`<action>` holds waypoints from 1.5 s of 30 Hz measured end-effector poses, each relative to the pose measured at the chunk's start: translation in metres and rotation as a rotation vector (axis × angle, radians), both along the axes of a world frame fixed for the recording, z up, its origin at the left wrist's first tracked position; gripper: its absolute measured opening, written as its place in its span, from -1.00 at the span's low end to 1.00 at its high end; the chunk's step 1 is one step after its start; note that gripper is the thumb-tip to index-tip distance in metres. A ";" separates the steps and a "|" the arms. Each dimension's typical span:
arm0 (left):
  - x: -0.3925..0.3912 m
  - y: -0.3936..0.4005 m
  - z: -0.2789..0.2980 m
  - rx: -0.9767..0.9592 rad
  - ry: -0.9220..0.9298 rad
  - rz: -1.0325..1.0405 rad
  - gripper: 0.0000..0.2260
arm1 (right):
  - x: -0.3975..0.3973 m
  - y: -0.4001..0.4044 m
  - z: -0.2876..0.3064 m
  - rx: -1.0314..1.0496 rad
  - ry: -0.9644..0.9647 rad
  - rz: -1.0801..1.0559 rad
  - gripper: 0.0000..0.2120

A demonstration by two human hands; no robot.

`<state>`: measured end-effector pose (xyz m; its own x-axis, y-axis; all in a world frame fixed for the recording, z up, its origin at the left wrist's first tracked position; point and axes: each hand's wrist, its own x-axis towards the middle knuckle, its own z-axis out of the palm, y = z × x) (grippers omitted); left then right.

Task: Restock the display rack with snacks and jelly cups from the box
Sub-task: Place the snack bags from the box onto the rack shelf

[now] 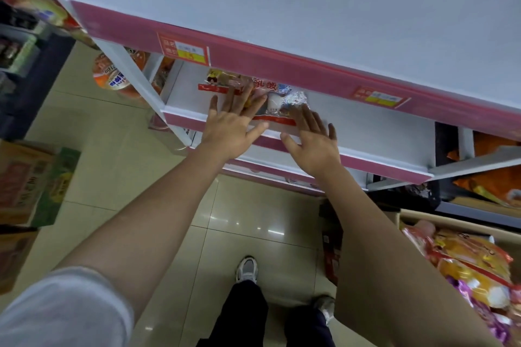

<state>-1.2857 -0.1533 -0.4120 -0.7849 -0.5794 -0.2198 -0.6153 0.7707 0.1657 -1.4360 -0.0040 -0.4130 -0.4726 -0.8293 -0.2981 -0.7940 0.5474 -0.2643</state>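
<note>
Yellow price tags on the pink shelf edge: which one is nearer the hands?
The left yellow price tag, above the left hand; the other yellow tag sits farther right, beyond the right hand.

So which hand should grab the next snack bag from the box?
Probably the right hand: the box of snacks sits low on that side. The left hand is farther away, lying flat on the jelly bag.

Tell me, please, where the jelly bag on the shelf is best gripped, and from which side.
Probably by its near edge, the red sealed strip, coming from the front. The jelly bag lies flat on the shelf with that strip facing the aisle, and the shelf above blocks a reach from the top. The left hand and right hand rest open-palmed on it, gripping nothing.
</note>
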 end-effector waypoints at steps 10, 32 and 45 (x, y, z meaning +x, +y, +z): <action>0.022 0.215 -0.010 0.378 0.095 -0.084 -0.35 | 0.049 0.202 0.015 -0.380 -0.214 -0.403 -0.68; -0.148 0.490 -0.102 0.618 -0.220 0.097 -0.17 | -0.168 0.463 -0.092 -0.561 -0.896 -1.697 -0.63; -0.185 0.510 -0.042 1.008 -0.041 0.327 -0.13 | -0.132 0.534 -0.034 -0.853 -1.300 -1.324 -0.65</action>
<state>-1.4709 0.3563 -0.4544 -0.6049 -0.2966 -0.7389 -0.7874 0.0845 0.6107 -1.5683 0.5301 -0.4475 -0.6531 -0.3118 -0.6901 0.7329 -0.0309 -0.6796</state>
